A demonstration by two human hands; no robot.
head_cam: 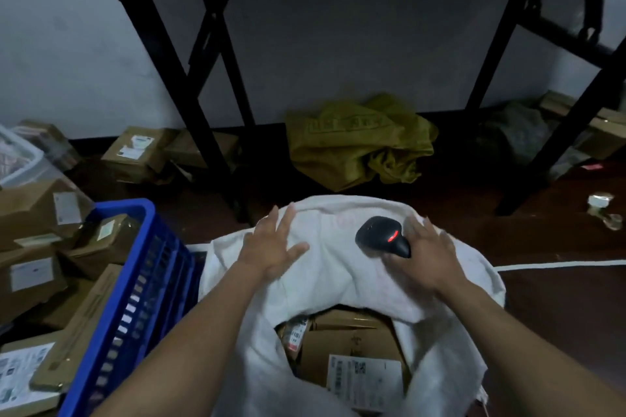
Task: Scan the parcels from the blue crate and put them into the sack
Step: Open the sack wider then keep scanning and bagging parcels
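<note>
Dark floor (559,298), white sack (338,267), left hand (271,247) fingers (287,218) spread flat on it, right hand (426,254) holding scanner (379,235)

Our two bare forearms stretch forward from the lower corners, drawing slightly together. Our left hand (271,249) lies palm down, fingers straight and spread, pressing on the sack (338,281). Our right hand (426,256) is also palm down, fingers extended, its thumb pinning the handle of a scanner (381,235) against the palm.
</note>
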